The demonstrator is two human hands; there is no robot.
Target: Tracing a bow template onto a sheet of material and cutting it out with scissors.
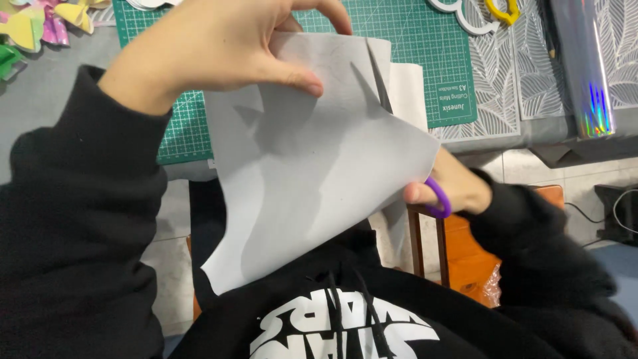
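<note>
Beyond the hands lies a green cutting mat (412, 40) with a white grid, set on a grey table whose right part carries a white sheet printed with a leaf pattern (495, 86), while a shiny silver roll (585, 73) with a rainbow sheen stands at the far right and folded yellow and pink paper shapes (40, 23) sit at the far left. Nearer, the left hand (219, 40) pinches the top edge of a large grey sheet of paper (312, 173), thumb pressed on the near face and fingers curled over the far side, holding it up in front of the chest. Low at the right edge of the sheet, the right hand (452, 186) is closed through the purple handle of a pair of scissors (437, 197); the blades are mostly hidden behind the paper, though a dark narrow slit shows near its top. The paper looks smooth, matte and thin, bending slightly, with a second paler layer showing behind it. Black sleeves and a black hooded top fill the near view, with an orange seat (472, 259) on the floor below
</note>
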